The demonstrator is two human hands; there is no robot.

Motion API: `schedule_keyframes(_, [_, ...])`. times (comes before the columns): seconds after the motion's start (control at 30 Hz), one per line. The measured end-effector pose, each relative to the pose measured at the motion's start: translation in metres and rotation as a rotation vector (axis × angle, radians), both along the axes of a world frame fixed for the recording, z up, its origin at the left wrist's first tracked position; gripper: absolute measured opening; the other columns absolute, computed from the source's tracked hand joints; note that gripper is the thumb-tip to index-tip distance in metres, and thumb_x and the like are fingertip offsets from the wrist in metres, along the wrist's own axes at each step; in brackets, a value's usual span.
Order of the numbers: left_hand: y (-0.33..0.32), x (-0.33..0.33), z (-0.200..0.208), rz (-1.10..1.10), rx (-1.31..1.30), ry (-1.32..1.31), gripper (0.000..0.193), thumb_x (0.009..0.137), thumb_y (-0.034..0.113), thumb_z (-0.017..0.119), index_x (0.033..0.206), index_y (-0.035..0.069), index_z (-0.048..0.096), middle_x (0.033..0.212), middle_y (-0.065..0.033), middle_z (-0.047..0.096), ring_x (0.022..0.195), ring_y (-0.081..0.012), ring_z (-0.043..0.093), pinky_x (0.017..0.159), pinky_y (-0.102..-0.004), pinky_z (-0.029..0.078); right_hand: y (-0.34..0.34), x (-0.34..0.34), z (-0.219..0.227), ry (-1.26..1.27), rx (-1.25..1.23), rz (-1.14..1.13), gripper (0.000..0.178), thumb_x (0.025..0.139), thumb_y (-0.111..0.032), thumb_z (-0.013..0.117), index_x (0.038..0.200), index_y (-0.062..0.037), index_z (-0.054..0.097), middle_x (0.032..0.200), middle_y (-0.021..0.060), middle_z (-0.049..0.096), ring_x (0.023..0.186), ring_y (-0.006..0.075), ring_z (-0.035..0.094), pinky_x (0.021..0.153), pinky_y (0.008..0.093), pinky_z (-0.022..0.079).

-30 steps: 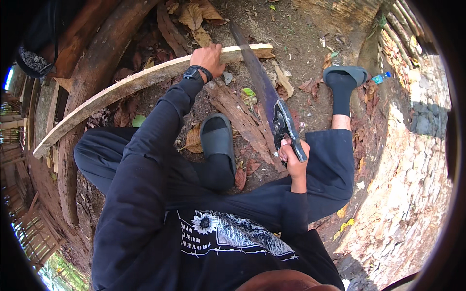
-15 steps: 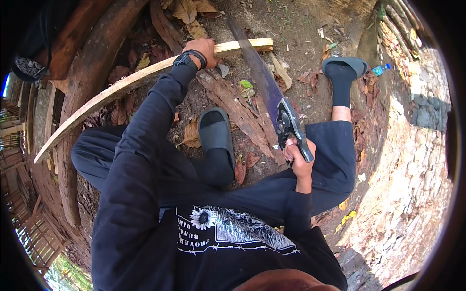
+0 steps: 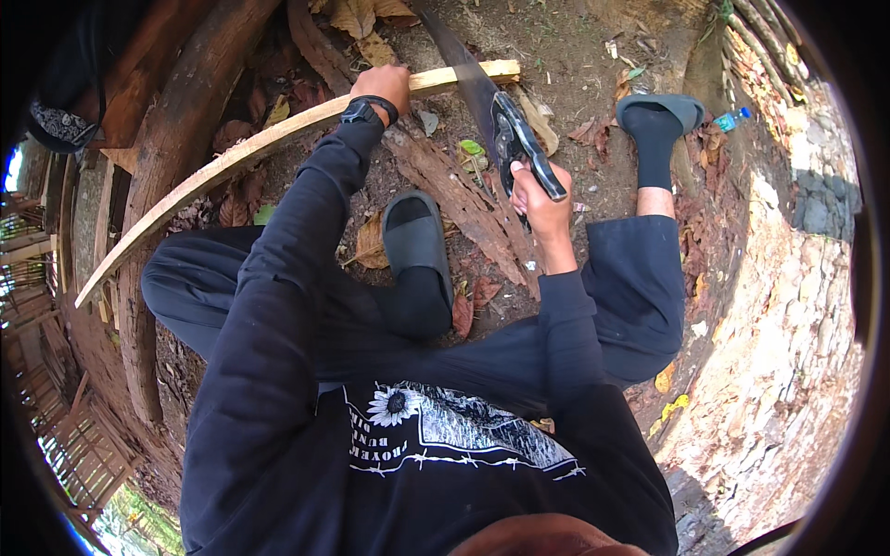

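Observation:
My left hand (image 3: pixel 383 88) is closed around a long pale wooden strip (image 3: pixel 232 161), close to its far right end. The strip looks curved in this view and runs down to the lower left. In my right hand (image 3: pixel 541 199) is the black handle of a handsaw (image 3: pixel 513 130). The saw's dark blade (image 3: pixel 459 57) lies across the strip, a little right of my left hand, with its tip pointing away from me. The short end of the strip sticks out to the right of the blade.
Rough bark pieces (image 3: pixel 454 190) and dry leaves (image 3: pixel 369 243) litter the soil between my sandalled feet. Thick logs (image 3: pixel 181 120) lie at the left. A small plastic bottle (image 3: pixel 732 119) rests beyond my right foot. A pale rough surface (image 3: pixel 769 371) spans the right side.
My right hand has pushed the saw forward, away from me, bringing its handle near the strip. My left hand keeps its hold; the strip has shifted slightly.

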State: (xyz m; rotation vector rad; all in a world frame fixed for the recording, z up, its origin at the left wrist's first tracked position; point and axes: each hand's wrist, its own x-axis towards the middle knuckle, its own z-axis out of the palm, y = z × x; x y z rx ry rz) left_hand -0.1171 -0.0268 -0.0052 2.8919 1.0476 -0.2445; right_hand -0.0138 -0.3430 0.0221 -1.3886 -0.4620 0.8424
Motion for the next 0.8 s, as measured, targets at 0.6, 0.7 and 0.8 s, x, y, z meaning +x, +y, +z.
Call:
schedule_keyframes(0.6, [0.007, 0.004, -0.011, -0.036, 0.023, -0.030, 0.027, 0.083, 0.016, 0.081, 0.107, 0.005, 0.081, 0.105, -0.0206, 0.079, 0.095, -0.0355, 0.079, 0.086, -0.0459, 0.065, -0.057, -0.018, 0.017, 0.026, -0.017, -0.014, 0.021, 0.097, -0.002, 0.072, 0.081, -0.0026, 0.058, 0.060, -0.0017, 0.052, 0.048, 0.0063, 0.048, 0.044, 0.0260, 0.035])
schedule_keyframes(0.7, [0.008, 0.008, -0.008, 0.004, -0.021, 0.037, 0.035, 0.085, 0.018, 0.080, 0.118, 0.007, 0.078, 0.109, -0.0200, 0.079, 0.098, -0.0356, 0.078, 0.088, -0.0467, 0.065, -0.002, 0.009, -0.006, 0.040, 0.020, 0.000, 0.019, 0.097, -0.006, 0.073, 0.081, -0.0034, 0.061, 0.061, -0.0022, 0.055, 0.048, 0.0060, 0.050, 0.045, 0.0258, 0.037])
schedule_keyframes(0.8, [0.017, 0.013, -0.007, 0.054, -0.062, 0.139, 0.044, 0.087, 0.019, 0.076, 0.130, 0.011, 0.073, 0.112, -0.0184, 0.079, 0.101, -0.0355, 0.078, 0.091, -0.0466, 0.064, -0.005, -0.008, -0.021, -0.002, 0.002, 0.000, 0.020, 0.095, -0.007, 0.074, 0.079, -0.0035, 0.062, 0.062, -0.0015, 0.057, 0.050, 0.0065, 0.052, 0.046, 0.0258, 0.038])
